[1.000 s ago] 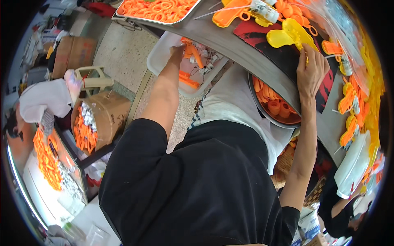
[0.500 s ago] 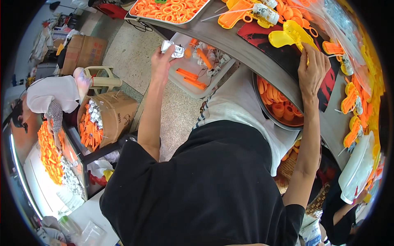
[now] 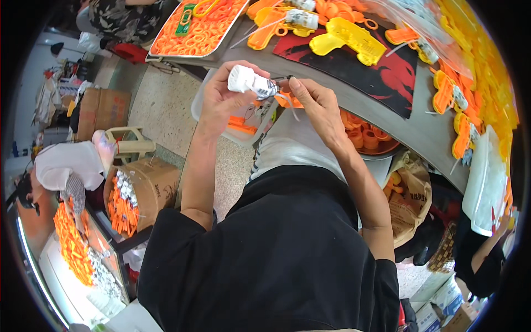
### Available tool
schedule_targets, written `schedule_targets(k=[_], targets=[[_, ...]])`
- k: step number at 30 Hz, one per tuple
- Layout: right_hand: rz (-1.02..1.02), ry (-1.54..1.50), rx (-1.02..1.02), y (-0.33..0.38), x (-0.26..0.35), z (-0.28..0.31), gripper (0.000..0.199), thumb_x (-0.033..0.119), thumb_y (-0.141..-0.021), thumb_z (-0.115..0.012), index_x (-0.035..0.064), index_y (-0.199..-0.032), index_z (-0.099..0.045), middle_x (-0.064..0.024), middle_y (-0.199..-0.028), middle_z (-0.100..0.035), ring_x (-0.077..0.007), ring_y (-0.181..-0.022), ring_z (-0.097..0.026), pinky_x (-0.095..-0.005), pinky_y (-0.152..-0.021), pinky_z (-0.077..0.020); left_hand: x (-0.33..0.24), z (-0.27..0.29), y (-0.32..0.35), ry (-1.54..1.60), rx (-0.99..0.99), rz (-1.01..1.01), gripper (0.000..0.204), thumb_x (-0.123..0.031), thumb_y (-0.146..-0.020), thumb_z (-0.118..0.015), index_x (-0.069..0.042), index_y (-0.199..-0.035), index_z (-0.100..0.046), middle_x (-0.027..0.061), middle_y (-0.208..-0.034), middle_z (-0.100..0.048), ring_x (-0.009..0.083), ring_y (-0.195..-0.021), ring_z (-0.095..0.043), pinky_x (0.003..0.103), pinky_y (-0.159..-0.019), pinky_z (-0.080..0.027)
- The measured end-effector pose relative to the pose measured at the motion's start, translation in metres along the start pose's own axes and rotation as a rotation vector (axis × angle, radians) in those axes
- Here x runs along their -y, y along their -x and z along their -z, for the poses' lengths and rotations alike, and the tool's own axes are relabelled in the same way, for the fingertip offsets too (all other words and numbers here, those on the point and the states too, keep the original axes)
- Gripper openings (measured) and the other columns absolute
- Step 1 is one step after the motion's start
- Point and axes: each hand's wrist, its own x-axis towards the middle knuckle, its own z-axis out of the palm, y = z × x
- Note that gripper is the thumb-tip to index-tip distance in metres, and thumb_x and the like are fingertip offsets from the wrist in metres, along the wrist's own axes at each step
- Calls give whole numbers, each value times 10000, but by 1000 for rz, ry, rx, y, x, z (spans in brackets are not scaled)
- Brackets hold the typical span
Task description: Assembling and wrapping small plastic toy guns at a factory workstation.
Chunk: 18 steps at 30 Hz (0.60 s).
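Observation:
My left hand point(image 3: 218, 102) is closed round a white plastic piece point(image 3: 242, 80) with a ribbed round end and dark print on its narrower part. A thin pale strip point(image 3: 292, 109) hangs beside its right end. There my right hand point(image 3: 321, 108) has thumb and fingers pinched together at a small dark bit, too small to name. Both hands are above the front edge of the grey table. Beyond them, a yellow toy-gun shell half point(image 3: 348, 41) lies on a black and red mat point(image 3: 387, 77).
Orange rings fill a metal tray point(image 3: 152, 55) at the back. Toy-gun halves with orange and white parts point(image 3: 445, 91) line the table's right side. Beneath my hands is a clear bin point(image 3: 243, 141); a bowl of orange parts point(image 3: 370, 138) is beside my lap. A person works at right.
My right hand has left the yellow shell on the mat and moved left to the white piece. My left hand has brought that piece closer to the table edge. The view has shifted.

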Motion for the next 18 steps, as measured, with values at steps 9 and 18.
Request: schedule_targets(k=[9,18], targets=[[-149,-416,-134,5,-2,13,384,333,-1008,-658,-30,-1111,-729,-42,-947,-720,-69,-823,-617,-232,-751,-479,-17,-55,-12,-681,378,-156,474,30,-747,-824,-24,-1178,-637,122,-1216,-687,272,-1161,-662,380,-1011,-527],[198,-528,-157,21,1,31,268,233,-1091,-498,-3,-1054,-621,-82,-970,-719,-61,-793,-606,-176,-702,-456,-56,-85,-37,-828,923,-321,475,-90,-760,-802,-77,-1224,-699,108,-1263,-678,405,-1287,-554,519,-1089,-451]])
